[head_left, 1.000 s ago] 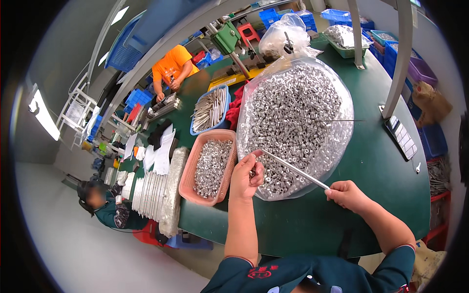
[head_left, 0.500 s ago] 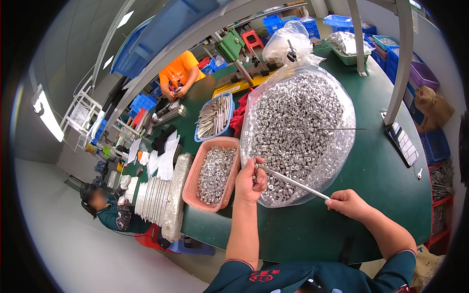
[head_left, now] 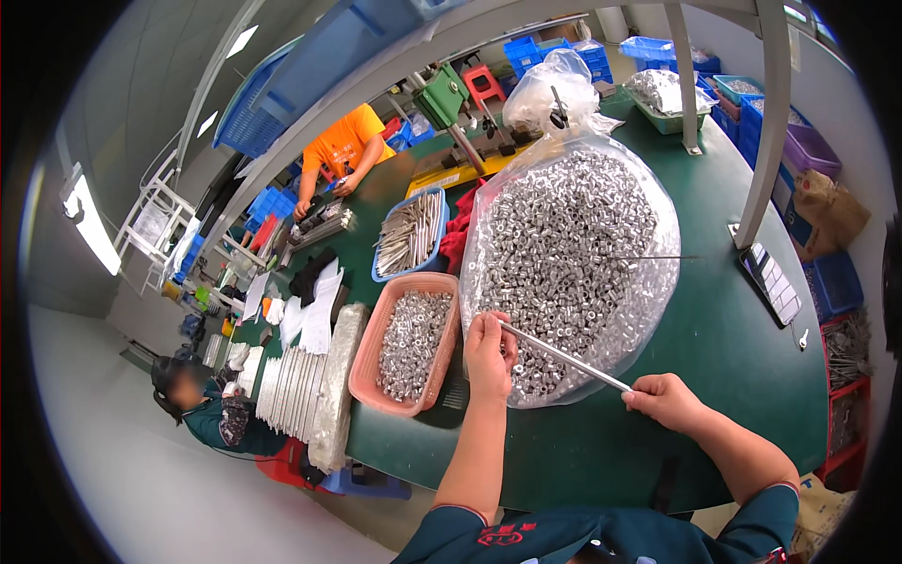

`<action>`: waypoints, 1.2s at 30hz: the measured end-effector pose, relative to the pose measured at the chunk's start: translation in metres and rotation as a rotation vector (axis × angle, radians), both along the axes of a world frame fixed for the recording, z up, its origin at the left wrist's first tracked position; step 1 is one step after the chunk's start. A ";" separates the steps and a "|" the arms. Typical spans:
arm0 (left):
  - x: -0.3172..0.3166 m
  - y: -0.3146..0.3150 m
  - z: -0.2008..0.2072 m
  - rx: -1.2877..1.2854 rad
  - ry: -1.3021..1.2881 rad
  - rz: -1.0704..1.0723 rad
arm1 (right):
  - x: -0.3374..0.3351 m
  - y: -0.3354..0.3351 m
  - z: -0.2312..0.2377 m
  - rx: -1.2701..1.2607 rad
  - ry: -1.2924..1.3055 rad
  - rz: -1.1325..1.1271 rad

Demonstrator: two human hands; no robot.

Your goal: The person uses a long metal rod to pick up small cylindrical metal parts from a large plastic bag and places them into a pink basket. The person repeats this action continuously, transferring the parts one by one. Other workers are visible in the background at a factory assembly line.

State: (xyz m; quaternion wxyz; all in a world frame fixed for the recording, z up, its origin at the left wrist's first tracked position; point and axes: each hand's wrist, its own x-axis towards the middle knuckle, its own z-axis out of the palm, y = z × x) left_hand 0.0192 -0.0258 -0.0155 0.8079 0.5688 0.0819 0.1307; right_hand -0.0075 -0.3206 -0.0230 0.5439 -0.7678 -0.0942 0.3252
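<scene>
My right hand (head_left: 665, 402) is closed round the lower end of a slim silver metal rod (head_left: 568, 357), which slants up to the left. At the rod's upper end, my left hand (head_left: 489, 357) is closed with its fingers curled around small metal sleeves, mostly hidden now. Beneath and beyond the rod lies a clear plastic bag (head_left: 663, 282), spread open and heaped with short silver metal sleeves (head_left: 564, 235). A thin dark rod (head_left: 658, 257) sticks out over the bag's right side.
Left of the bag, a pink basket (head_left: 361, 376) holds more sleeves, and a blue basket (head_left: 440, 235) holds metal rods. A phone (head_left: 770, 282) lies at right on the green table (head_left: 564, 456). Stacked white strips (head_left: 293, 390) stand at left. Two co-workers sit around the table.
My left hand has dropped slightly and turned, hiding the sleeves seen in its palm before. The rod has tilted slightly flatter. The co-worker in orange has moved their hands apart.
</scene>
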 end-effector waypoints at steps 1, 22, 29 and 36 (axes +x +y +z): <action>0.000 -0.004 -0.002 -0.025 -0.012 0.019 | -0.001 0.000 -0.001 0.001 -0.007 -0.007; -0.003 0.018 -0.001 -0.426 0.002 -0.362 | 0.001 0.001 0.001 0.030 0.035 -0.035; -0.002 0.027 0.000 -0.415 -0.059 -0.388 | 0.002 0.000 0.000 0.078 0.062 -0.042; -0.004 0.031 0.001 -0.387 0.012 -0.408 | 0.001 0.000 -0.003 0.035 0.010 0.000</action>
